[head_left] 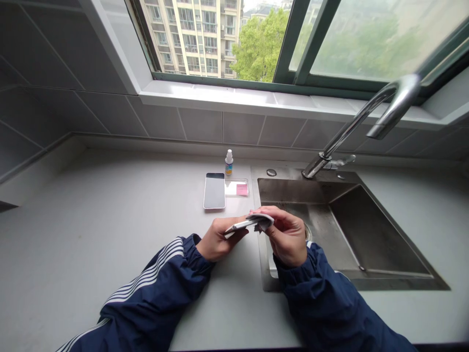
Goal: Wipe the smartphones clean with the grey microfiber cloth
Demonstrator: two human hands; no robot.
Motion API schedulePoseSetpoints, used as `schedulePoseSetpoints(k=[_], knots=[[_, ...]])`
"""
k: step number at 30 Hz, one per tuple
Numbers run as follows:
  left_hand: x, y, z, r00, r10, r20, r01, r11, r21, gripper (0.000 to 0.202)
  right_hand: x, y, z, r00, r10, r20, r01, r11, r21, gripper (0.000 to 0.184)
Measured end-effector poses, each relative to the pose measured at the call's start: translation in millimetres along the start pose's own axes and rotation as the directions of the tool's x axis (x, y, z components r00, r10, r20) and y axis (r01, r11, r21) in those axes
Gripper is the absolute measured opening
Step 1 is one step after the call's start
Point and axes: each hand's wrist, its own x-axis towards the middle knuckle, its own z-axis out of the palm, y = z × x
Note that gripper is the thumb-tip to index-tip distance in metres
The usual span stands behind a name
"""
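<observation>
My left hand (217, 239) is closed around a thin, pale-edged phone (237, 226), seen nearly edge-on and tilted over the counter. A grey-white cloth (265, 221) is folded over the phone's right end. My right hand (291, 238) pinches that cloth against the phone, at the near left corner of the sink. The phone's faces are mostly hidden. Beyond my hands a second phone (214, 190) lies flat with its dark screen up. Beside it is a clear phone case (231, 187) with a pink piece in it. A small white-capped bottle (228, 164) stands behind them.
A steel sink (366, 281) is set into the counter on the right, with a chrome faucet (351, 124) arching over its back edge. The pale countertop (110, 210) stretches left to a tiled wall (102, 115). A window ledge (220, 98) runs along the back.
</observation>
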Motion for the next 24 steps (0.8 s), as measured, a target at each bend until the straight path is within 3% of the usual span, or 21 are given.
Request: schedulePoseSetpoints(k=[4,9,13,16,21,24], knots=[[-1.6,-8.8,1.6,0.985,0.148,-0.086,-0.14,0.986,0.091,0.039,-3.9,-6.7,4.4,0.999,-0.007,0.044,0.01,0.997,-0.072,0.022],[0.8,-8.7,-1.8,0.944,0.316,-0.098,-0.274,0.912,0.304,0.043,-6.2,-15.0,9.2,0.999,0.04,0.03,-0.034,0.981,-0.192,0.025],[-0.7,-10.7,-2.5,0.922,0.364,-0.135,-0.288,0.875,0.39,0.046,-7.6,-8.1,10.3,0.991,0.113,-0.067,-0.126,0.964,-0.235,0.032],[-2.5,-13.5,-2.6,0.907,0.384,-0.173,-0.285,0.863,0.417,0.051,-9.3,-2.8,10.8,0.991,0.109,-0.073,-0.124,0.961,-0.246,0.035],[-3.7,-14.1,-2.5,0.915,0.37,-0.161,-0.277,0.867,0.414,0.051,-13.5,-8.8,14.7,0.999,-0.054,-0.007,0.046,0.908,-0.415,0.037],[-3.6,-11.0,-1.9,0.928,0.344,-0.143,-0.262,0.875,0.408,0.049,-16.4,-9.6,15.2,0.938,-0.305,0.162,0.339,0.721,-0.604,0.056]])
